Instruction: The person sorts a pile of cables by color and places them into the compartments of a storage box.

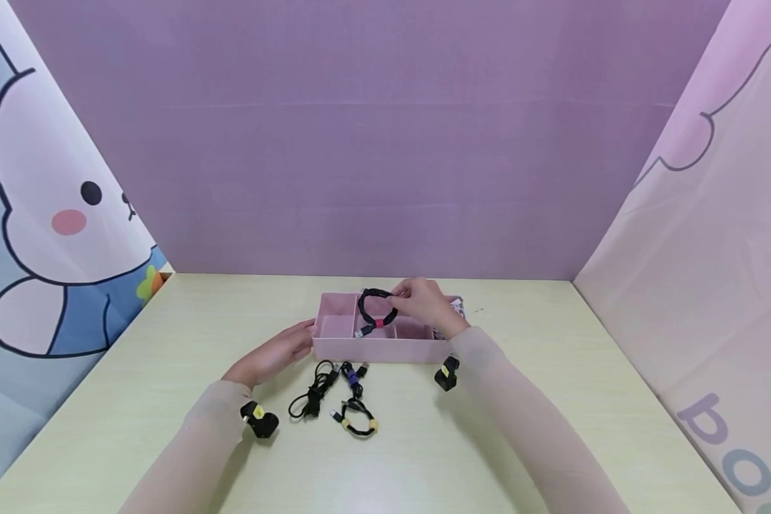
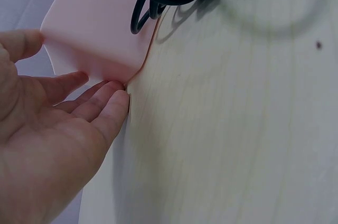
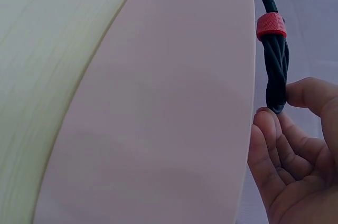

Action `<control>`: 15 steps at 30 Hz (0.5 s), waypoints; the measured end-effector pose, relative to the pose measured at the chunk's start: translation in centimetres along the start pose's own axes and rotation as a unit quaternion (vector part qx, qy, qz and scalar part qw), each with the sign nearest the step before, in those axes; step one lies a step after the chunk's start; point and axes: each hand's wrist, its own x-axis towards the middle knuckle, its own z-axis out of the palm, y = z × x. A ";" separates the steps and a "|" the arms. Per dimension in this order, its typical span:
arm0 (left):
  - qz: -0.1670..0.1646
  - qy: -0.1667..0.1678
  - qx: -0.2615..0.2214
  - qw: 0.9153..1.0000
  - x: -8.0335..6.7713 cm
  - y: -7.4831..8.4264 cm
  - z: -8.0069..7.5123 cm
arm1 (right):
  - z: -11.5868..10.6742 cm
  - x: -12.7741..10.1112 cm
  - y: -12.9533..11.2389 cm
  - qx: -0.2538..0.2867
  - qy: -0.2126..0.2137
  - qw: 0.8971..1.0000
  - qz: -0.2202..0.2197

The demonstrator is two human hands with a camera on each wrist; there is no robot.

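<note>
A pink divided tray (image 1: 334,348) stands on the pale table. My right hand (image 1: 424,303) pinches a coiled black cable with a red tie (image 1: 377,309) and holds it just above the tray's middle compartment; the right wrist view shows that cable (image 3: 274,60) hanging from my fingertips (image 3: 266,121) beside the tray's wall (image 3: 174,108). With straight fingers, my left hand (image 1: 275,355) rests against the tray's left front corner (image 2: 100,39), its fingers (image 2: 108,102) touching the wall at table level.
In front of the tray lie loose cable bundles: a black one (image 1: 313,391), one with a purple tie (image 1: 352,374) and one with yellow ties (image 1: 358,420). Purple and patterned cloth walls enclose the table on three sides.
</note>
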 end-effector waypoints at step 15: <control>-0.002 -0.001 0.000 1.000 0.0 0.0 -0.1 | -0.7 -0.5 -0.2 0.003 -0.016 1.000 0.008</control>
